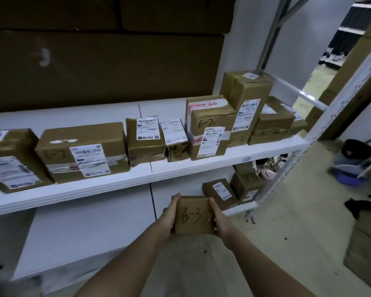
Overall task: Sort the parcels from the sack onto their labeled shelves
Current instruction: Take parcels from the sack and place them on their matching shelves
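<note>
I hold a small brown parcel [193, 215] marked "6-3" in front of me, below the middle shelf. My left hand [169, 217] grips its left side and my right hand [220, 221] grips its right side. Above it, the white middle shelf [137, 179] carries several taped brown parcels, some marked "6-2" [208, 127]. On the lower shelf [242, 207], just right of my hands, stand two small parcels [220, 190].
Large dark cartons [105, 67] fill the space behind the middle shelf. A white shelf upright [321, 125] rises at the right. On the floor beyond it lie a blue basin with a mop [349, 174], a black cloth [360, 205] and a carton [366, 249].
</note>
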{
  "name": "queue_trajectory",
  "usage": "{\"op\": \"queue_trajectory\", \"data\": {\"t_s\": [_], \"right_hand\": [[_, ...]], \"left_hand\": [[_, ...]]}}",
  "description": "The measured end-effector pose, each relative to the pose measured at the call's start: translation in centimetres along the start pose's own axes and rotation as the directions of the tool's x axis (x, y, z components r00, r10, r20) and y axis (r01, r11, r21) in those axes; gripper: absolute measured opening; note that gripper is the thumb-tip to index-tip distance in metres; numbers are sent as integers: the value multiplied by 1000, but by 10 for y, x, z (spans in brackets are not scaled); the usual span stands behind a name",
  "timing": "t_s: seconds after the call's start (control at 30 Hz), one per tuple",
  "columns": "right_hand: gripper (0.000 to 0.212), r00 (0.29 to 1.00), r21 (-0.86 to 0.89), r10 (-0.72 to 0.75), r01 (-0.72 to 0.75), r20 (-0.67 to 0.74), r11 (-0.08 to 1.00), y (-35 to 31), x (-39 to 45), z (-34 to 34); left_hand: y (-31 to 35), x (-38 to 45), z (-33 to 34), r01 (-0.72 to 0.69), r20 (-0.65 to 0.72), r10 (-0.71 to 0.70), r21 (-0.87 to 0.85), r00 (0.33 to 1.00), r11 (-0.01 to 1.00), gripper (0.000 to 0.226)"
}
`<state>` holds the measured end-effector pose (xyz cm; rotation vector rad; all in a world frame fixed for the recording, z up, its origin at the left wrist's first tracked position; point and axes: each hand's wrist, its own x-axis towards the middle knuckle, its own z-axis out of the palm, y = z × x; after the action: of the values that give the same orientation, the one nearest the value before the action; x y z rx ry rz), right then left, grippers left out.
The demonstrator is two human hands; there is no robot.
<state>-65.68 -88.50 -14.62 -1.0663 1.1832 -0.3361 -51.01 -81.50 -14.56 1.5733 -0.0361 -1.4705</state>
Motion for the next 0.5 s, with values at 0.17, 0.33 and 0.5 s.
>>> {"op": "queue_trajectory", "data": {"t_s": [0.17,0.33,0.5], "right_hand": [[27,998,55,64,-64,-7,996,-8,41,-29],[28,989,1,147,-147,36,989,-9,79,-63],[28,982,-103,151,-140,111,985,5,135,-96]], "left_hand": [[8,33,34,10,21,-10,-11,1000,1000,69],[0,65,60,36,-2,-36,-5,999,999,48],[-11,101,93,67,-92,-68,-14,993,998,44]]}}
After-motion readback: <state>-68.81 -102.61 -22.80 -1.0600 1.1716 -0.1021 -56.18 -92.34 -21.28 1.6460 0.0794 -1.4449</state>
